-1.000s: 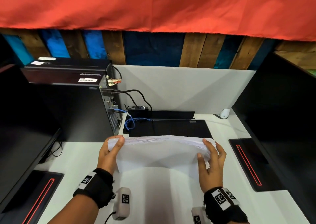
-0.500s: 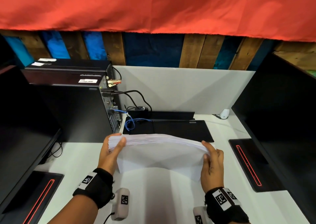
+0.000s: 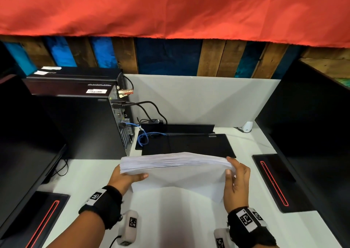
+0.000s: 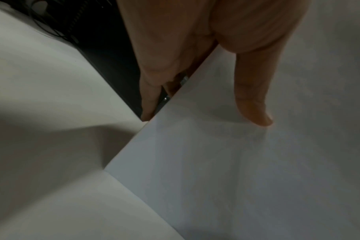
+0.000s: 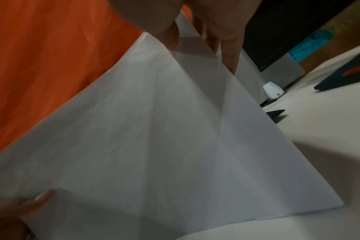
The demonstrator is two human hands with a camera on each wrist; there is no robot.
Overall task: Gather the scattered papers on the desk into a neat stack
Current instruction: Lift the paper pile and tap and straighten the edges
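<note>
A thick stack of white papers point(image 3: 176, 170) stands on its long lower edge on the white desk point(image 3: 170, 219), tilted with its top away from me. My left hand point(image 3: 124, 177) grips its upper left corner, thumb lying across the near face and fingers behind. My right hand point(image 3: 234, 179) holds the upper right corner, thumb on the near face and fingers over the top edge. The left wrist view shows the paper point(image 4: 247, 170) with my thumb pressed on it. From the right wrist the sheet face point(image 5: 164, 138) fills the picture, its lower edge on the desk.
A black computer tower point(image 3: 79, 119) with cables stands at the left. A flat black device point(image 3: 189, 143) lies just behind the papers. Black monitors point(image 3: 312, 134) flank both sides, with red-striped bases point(image 3: 274, 183) on the desk. A small white object point(image 3: 247, 126) sits by the grey partition.
My left thumb has slid from the top corner down across the near face. The right corner of the stack dropped slightly, and my right hand shifted its hold there.
</note>
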